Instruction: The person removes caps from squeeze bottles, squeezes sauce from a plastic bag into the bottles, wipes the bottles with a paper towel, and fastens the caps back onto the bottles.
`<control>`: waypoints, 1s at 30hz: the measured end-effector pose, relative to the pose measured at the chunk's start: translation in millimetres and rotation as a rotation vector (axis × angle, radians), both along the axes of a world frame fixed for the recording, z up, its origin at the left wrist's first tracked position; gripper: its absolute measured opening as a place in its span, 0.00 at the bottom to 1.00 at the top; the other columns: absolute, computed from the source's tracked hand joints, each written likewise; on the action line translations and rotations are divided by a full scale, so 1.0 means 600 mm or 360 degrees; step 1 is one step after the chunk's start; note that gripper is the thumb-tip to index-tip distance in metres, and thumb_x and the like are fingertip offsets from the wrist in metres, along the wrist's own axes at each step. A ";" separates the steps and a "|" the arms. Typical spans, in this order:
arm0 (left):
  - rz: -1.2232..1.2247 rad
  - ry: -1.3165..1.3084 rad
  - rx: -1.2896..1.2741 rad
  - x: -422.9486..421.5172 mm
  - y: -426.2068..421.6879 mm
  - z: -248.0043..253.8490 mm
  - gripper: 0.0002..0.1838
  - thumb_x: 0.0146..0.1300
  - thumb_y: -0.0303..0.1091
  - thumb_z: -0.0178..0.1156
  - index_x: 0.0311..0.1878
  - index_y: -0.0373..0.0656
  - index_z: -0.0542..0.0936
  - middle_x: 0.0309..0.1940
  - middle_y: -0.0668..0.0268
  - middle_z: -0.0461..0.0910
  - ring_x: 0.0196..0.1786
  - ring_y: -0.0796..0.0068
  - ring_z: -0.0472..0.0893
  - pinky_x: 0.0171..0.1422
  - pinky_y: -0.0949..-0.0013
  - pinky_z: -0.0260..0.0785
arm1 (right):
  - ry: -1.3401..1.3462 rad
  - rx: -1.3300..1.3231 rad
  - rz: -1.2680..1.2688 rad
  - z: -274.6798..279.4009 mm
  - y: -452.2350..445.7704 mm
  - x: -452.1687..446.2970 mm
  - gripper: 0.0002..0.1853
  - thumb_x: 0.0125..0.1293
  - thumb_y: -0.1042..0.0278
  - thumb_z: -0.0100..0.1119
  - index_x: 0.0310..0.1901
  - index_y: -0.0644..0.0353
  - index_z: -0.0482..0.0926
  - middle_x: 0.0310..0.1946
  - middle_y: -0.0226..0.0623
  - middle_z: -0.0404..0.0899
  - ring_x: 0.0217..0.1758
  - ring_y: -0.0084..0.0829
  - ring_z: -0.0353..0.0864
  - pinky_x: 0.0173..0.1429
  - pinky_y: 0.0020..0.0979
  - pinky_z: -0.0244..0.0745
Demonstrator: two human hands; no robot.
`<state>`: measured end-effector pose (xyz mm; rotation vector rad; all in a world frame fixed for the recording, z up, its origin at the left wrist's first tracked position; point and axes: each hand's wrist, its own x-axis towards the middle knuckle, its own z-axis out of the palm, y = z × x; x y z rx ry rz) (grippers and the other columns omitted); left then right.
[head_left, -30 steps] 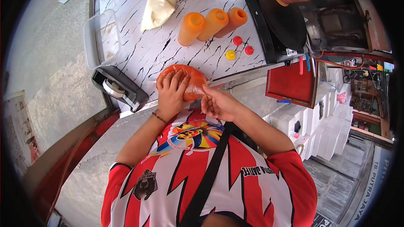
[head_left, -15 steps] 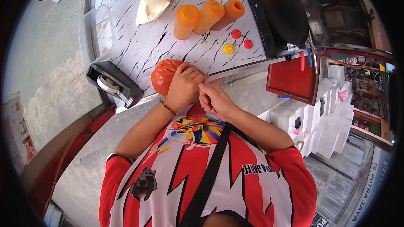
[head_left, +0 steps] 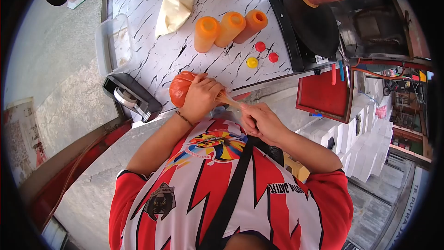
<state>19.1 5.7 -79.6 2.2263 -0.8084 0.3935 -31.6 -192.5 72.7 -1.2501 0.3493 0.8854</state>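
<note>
An orange-red filled plastic bag point(head_left: 181, 89) rests at the near edge of the marbled table point(head_left: 152, 60). Around the bag's neck my left hand point(head_left: 202, 96) is closed, with the full part bulging out on its far left side. My right hand point(head_left: 261, 122) is pinched on the bag's twisted end, which stretches taut between the two hands. Beyond the bag stand three squeeze bottles without caps: an orange one point(head_left: 206, 34), a second orange one point(head_left: 230, 28) and a darker one point(head_left: 251, 26). Two red caps point(head_left: 260, 46) and a yellow cap point(head_left: 251, 62) lie near them.
A tape dispenser point(head_left: 132, 97) sits at the table's left corner, beside a clear plastic container point(head_left: 114, 45). A bag of pale cream filling point(head_left: 175, 7) lies farther back. On the right are a black round pan point(head_left: 314, 23) and a red tray point(head_left: 325, 93).
My left hand has moved from the top of the bag to its neck. My right hand has pulled away to the right, drawing out the bag's twisted end.
</note>
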 end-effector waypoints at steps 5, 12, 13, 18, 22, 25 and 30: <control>0.0008 0.0020 -0.0024 0.002 0.001 -0.006 0.16 0.49 0.42 0.75 0.39 0.48 0.82 0.34 0.65 0.84 0.44 0.65 0.85 0.69 0.54 0.69 | 0.0030 -0.0035 0.0015 0.032 -0.008 0.007 0.30 0.85 0.56 0.44 0.19 0.56 0.61 0.12 0.29 0.59 0.14 0.20 0.53 0.22 0.27 0.48; -0.0024 0.0139 -0.0048 0.002 0.009 0.009 0.17 0.51 0.42 0.76 0.40 0.48 0.82 0.35 0.65 0.84 0.45 0.63 0.85 0.68 0.54 0.68 | 0.0023 -0.0066 0.0039 0.050 -0.005 0.017 0.30 0.85 0.52 0.44 0.20 0.56 0.63 0.13 0.30 0.61 0.15 0.21 0.54 0.22 0.27 0.50; -0.0047 0.0222 -0.0067 0.000 0.009 0.021 0.17 0.51 0.42 0.76 0.40 0.47 0.82 0.35 0.65 0.85 0.45 0.63 0.85 0.69 0.54 0.68 | 0.0029 -0.0020 0.0043 0.042 -0.006 0.030 0.30 0.84 0.51 0.45 0.20 0.56 0.63 0.14 0.30 0.62 0.15 0.21 0.56 0.22 0.27 0.50; -0.0075 0.0096 -0.0392 0.006 0.010 0.128 0.14 0.56 0.37 0.74 0.43 0.44 0.84 0.38 0.66 0.86 0.48 0.62 0.85 0.71 0.50 0.68 | 0.0145 0.0079 0.0019 0.048 0.023 0.076 0.31 0.84 0.46 0.45 0.22 0.56 0.66 0.15 0.31 0.67 0.16 0.22 0.60 0.21 0.26 0.54; -0.0124 0.0216 -0.0587 0.001 0.005 0.128 0.08 0.61 0.30 0.71 0.43 0.42 0.86 0.35 0.65 0.87 0.41 0.61 0.85 0.65 0.51 0.73 | 0.0208 0.0014 0.0039 0.050 0.036 0.086 0.32 0.83 0.42 0.44 0.22 0.56 0.67 0.14 0.31 0.67 0.14 0.22 0.61 0.20 0.25 0.57; -0.0106 0.0443 -0.0703 0.004 -0.002 0.129 0.06 0.62 0.28 0.69 0.41 0.40 0.88 0.32 0.62 0.87 0.38 0.60 0.86 0.61 0.55 0.74 | 0.0183 -0.0091 0.0169 0.063 0.017 0.094 0.30 0.82 0.42 0.48 0.26 0.58 0.73 0.16 0.32 0.71 0.17 0.23 0.68 0.22 0.24 0.62; -0.0105 0.0715 -0.0844 0.011 0.007 0.138 0.05 0.63 0.27 0.68 0.39 0.39 0.89 0.32 0.58 0.88 0.36 0.59 0.86 0.53 0.62 0.74 | -0.1342 -0.1136 0.0639 0.087 0.008 0.097 0.18 0.74 0.52 0.63 0.40 0.61 0.81 0.27 0.37 0.81 0.30 0.34 0.83 0.35 0.33 0.77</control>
